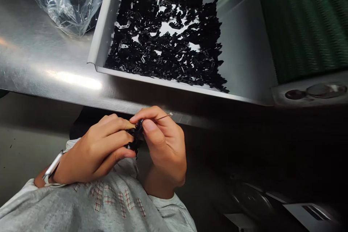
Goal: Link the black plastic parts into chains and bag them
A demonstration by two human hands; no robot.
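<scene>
As we look down at our two hands, both are closed on one small black plastic part, held up in front of our chest, just below the edge of a stainless steel table. Our left hand curls its fingers around the part from one side, and a pale tan stub shows beneath them; we cannot tell what it is. Our right hand pinches from the other side between thumb and forefinger, and a thin wire with a light tip sticks out past those fingers. Only this one piece is in our hands, and our fingers hide most of it, so we cannot tell how finished it is. Beyond them, a steel tray holds a large heap of black parts, with a few pale pieces among them and the tray floor showing in patches, so plenty remain there. A clear plastic bag lies on the table beside the tray.
</scene>
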